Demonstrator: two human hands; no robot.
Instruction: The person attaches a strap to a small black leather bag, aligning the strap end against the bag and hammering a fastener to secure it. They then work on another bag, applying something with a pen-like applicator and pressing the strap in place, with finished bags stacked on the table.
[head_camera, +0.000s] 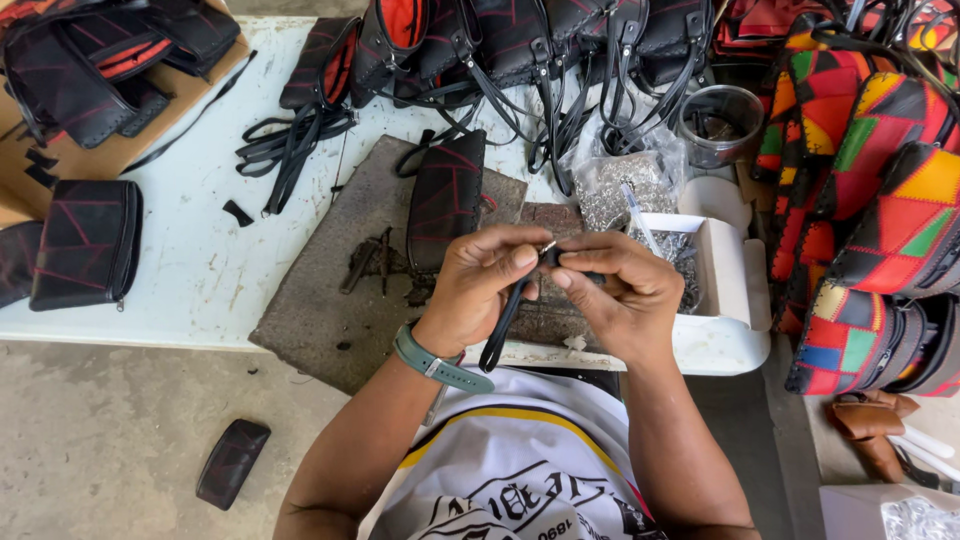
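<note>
Your left hand and right hand both pinch the thin black leather strap above the tabletop, at its small metal ring. It looks light and floppy, so grip near the ring.

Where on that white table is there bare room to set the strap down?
One bare patch of white table lies between the black pouch at left and the grey mat, below the loose straps. The back edge is crowded with black bags; right of both hands, the white box and multicoloured bags fill everything.
</note>
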